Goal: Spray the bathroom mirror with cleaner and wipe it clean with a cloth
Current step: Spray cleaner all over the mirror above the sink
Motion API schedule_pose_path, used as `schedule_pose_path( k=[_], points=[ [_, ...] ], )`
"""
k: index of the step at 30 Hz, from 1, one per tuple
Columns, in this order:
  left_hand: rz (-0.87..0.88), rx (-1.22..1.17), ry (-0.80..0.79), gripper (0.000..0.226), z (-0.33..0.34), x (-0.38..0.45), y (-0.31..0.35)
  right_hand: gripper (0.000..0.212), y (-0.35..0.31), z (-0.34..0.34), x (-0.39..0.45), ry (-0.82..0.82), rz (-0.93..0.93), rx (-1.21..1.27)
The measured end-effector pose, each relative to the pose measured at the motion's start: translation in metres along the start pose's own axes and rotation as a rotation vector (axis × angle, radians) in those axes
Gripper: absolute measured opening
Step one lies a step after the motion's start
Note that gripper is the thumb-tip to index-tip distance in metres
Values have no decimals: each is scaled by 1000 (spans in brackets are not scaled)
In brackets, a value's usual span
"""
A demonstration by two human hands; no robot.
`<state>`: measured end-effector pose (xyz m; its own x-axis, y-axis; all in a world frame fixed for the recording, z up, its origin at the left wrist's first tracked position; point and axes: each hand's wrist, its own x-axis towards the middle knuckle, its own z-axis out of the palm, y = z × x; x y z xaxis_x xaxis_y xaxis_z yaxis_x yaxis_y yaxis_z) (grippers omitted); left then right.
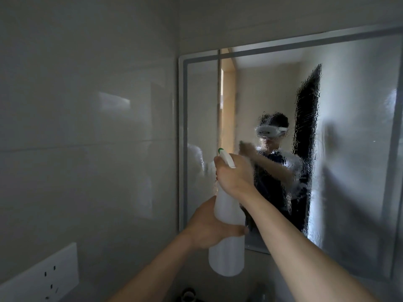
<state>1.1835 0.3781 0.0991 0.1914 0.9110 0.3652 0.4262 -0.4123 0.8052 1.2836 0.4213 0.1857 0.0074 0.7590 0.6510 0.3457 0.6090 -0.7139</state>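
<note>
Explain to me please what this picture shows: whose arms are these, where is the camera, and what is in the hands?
There is no machine here. A person wears one camera on the head, so you see that person's own two arms reaching forward. The mirror on the bathroom wall shows their reflection. The left hand grips the body of a white spray bottle from the side. The right hand grips the bottle's top, at the trigger head with a green tip. The nozzle points toward the mirror, and its glass looks wet and streaky where liquid has already landed. A wall socket sits at lower left on the tiles. No cloth shows in this picture.
</note>
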Motion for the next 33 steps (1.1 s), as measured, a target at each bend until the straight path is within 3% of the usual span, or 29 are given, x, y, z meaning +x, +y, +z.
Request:
schedule_pose_path(
  k=[12,19,28,33],
  points=[
    [-19,128,128,69,-41,9,23,29,-47,5,19,-2,5,54],
    [-16,137,133,64,-52,7,30,36,-60,7,20,3,-3,15],
    [-2,182,192,70,-68,15,50,34,-77,3,40,44,-26,165],
    [9,200,155,68,-75,14,59,27,-82,4,44,31,-53,120]
  ],
)
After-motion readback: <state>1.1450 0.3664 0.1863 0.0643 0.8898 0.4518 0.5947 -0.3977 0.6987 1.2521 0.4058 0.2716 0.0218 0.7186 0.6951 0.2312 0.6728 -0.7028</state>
